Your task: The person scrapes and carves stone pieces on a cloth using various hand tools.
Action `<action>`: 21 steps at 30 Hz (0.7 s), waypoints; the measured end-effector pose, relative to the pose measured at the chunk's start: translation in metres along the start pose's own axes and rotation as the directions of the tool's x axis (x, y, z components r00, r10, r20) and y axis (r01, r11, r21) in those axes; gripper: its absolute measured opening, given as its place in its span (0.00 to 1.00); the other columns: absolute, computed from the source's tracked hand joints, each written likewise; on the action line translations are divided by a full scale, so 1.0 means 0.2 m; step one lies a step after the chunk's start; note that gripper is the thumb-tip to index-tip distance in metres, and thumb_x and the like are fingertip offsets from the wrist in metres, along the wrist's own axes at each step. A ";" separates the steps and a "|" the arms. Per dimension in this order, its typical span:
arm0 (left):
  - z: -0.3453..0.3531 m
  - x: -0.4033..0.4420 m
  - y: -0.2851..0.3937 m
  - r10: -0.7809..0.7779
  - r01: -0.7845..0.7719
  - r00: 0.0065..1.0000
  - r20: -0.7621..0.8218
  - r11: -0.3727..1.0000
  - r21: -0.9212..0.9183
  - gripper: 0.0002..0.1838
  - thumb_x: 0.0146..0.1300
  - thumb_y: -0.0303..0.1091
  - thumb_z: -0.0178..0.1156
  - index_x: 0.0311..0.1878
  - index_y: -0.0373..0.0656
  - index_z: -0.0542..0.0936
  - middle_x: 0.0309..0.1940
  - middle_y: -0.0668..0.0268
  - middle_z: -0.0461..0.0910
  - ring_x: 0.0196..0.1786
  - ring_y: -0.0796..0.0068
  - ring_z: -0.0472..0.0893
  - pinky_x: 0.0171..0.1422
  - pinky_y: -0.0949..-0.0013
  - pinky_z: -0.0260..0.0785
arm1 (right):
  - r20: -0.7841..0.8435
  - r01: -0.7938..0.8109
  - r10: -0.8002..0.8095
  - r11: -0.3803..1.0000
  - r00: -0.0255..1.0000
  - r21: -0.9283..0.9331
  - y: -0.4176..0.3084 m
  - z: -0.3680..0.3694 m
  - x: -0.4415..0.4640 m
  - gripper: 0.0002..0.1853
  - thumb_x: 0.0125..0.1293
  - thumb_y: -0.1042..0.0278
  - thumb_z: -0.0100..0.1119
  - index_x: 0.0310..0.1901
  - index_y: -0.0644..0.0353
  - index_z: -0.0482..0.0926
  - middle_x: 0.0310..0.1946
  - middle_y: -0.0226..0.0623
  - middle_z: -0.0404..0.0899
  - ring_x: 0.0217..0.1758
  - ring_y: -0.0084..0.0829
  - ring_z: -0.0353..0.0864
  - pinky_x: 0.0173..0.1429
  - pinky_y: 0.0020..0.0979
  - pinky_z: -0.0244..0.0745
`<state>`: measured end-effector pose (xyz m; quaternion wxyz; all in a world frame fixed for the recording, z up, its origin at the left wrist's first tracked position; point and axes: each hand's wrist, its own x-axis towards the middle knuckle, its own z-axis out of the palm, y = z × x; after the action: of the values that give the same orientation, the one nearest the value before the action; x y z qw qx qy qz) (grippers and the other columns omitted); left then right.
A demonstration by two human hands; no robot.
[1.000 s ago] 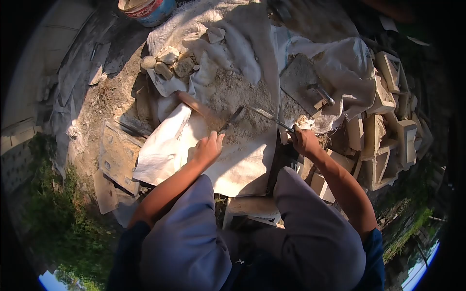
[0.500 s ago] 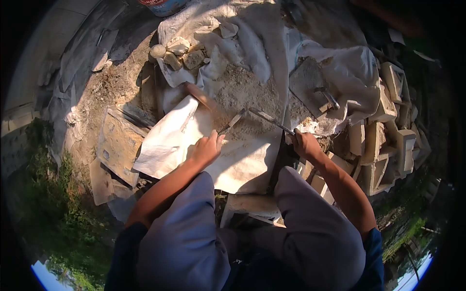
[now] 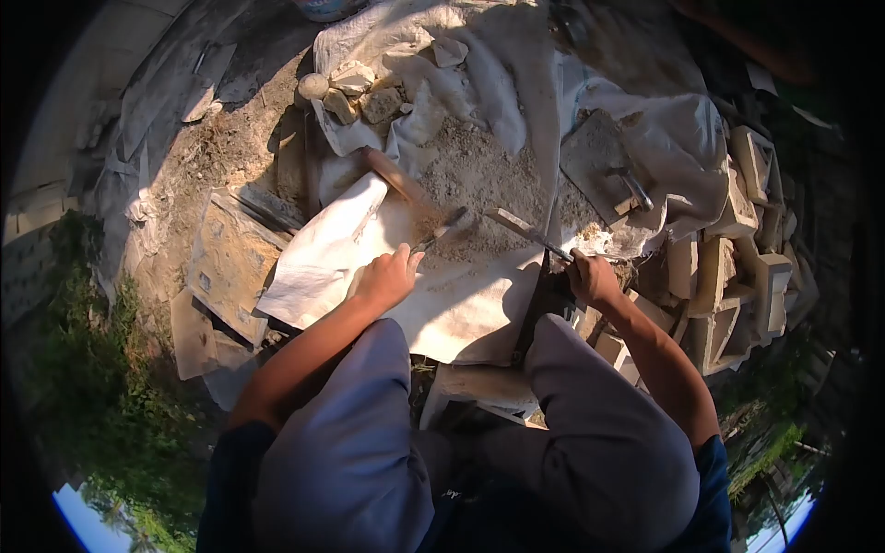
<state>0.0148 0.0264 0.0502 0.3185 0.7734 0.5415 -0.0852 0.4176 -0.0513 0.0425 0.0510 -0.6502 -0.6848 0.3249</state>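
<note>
My left hand [image 3: 387, 278] is closed round the near end of a dark-bladed tool [image 3: 450, 226], and my right hand [image 3: 592, 278] is closed round a long bar [image 3: 527, 230]; how my fingers wrap underneath I cannot tell, since the backs of my hands hide it. What has just changed is the gap between the two far ends: half a second ago they all but met in front of me, and now they stand visibly apart — the bar's end drawn over to the right, its pale, flat face showing more, while the blade's tip has hardly shifted from its place. Both tools reach in over the crumbled grit [image 3: 475, 170] on the white sacking [image 3: 461, 318], the blade slanting in from the left and the bar from the right. I judge from this that neither tool is working against the other at this instant, and that the bar is the one on the move; whether either end touches the grit I cannot say. A brown, wooden-looking piece [image 3: 392, 175] lies just beyond my left hand, apart from my fingers, with the stones [image 3: 378, 103] past it. My view has shifted a little as well — the bucket [image 3: 324, 7] now shows only its lower edge at the top.
</note>
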 end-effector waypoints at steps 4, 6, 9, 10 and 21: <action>0.00 0.04 -0.01 -0.086 0.072 0.989 -0.120 0.991 -0.110 0.21 0.79 0.48 0.46 0.39 0.38 0.73 0.24 0.41 0.80 0.31 0.32 0.81 0.35 0.39 0.72 | 0.092 0.116 -0.110 0.991 0.990 -0.067 -0.05 -0.04 0.01 0.10 0.67 0.62 0.60 0.39 0.60 0.76 0.20 0.54 0.78 0.26 0.58 0.81 0.30 0.51 0.74; -0.02 0.01 -0.02 -0.068 0.056 0.990 -0.126 0.994 -0.096 0.23 0.80 0.48 0.44 0.37 0.37 0.74 0.25 0.39 0.80 0.32 0.31 0.80 0.36 0.39 0.71 | 0.078 0.164 -0.160 0.985 0.984 -0.047 -0.05 0.02 -0.02 0.11 0.67 0.60 0.60 0.42 0.60 0.76 0.20 0.53 0.78 0.26 0.57 0.81 0.30 0.51 0.75; -0.04 0.02 0.02 -0.123 0.110 0.987 -0.101 0.986 -0.125 0.23 0.80 0.48 0.44 0.38 0.37 0.74 0.26 0.39 0.80 0.33 0.31 0.80 0.37 0.38 0.71 | 0.043 0.215 -0.212 0.974 0.976 -0.077 -0.02 0.10 0.01 0.15 0.69 0.57 0.59 0.47 0.61 0.77 0.21 0.51 0.80 0.25 0.55 0.82 0.29 0.51 0.75; -0.05 0.02 0.02 -0.119 0.106 0.987 -0.105 0.987 -0.125 0.23 0.80 0.48 0.44 0.38 0.37 0.74 0.26 0.39 0.80 0.33 0.31 0.80 0.37 0.38 0.71 | 0.076 0.203 -0.193 0.963 0.978 -0.176 -0.01 0.10 0.05 0.15 0.70 0.56 0.58 0.47 0.61 0.77 0.21 0.51 0.80 0.26 0.55 0.82 0.28 0.50 0.75; -0.02 0.01 0.00 -0.104 0.087 0.986 -0.130 0.987 -0.133 0.23 0.79 0.48 0.46 0.39 0.35 0.75 0.25 0.38 0.80 0.32 0.34 0.81 0.35 0.41 0.74 | 0.107 0.299 -0.284 0.937 0.953 -0.182 -0.01 -0.02 0.16 0.14 0.71 0.53 0.59 0.41 0.57 0.77 0.21 0.46 0.79 0.26 0.53 0.82 0.28 0.48 0.76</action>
<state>0.0141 0.0303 0.0534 0.3246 0.7287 0.6029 -0.0128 0.4127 -0.0198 0.0342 0.0072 -0.5300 -0.8039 0.2699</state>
